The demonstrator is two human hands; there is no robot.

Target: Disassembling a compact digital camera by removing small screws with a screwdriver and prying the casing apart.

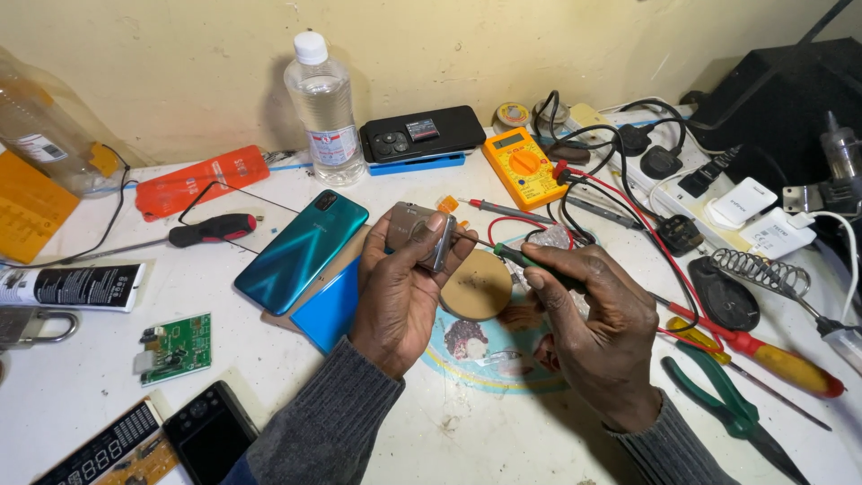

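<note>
1. Bench [81,395]: white, stained top, set against a yellowish wall.
2. Left area: black-handled screwdriver [211,230], orange packet [202,182], tube [72,286], padlock [31,325], green circuit board [176,348].
3. Centre: teal phone [302,251] lying face down, partly over a blue sheet [330,310]; clear bottle [323,110] standing upright; round disc [476,287].
4. Rear: black device [422,132], yellow multimeter [523,167] with red and black leads.
5. Right area: power strip [669,175], green pliers [732,409], red-and-yellow screwdriver [763,355], coiled iron stand [759,269].

A teal phone [302,251] lies face down at nine o'clock on the white worktop [81,377]. A clear bottle [324,110] stands at eleven, an orange multimeter [523,167] at one, green pliers [729,406] at four.
</note>
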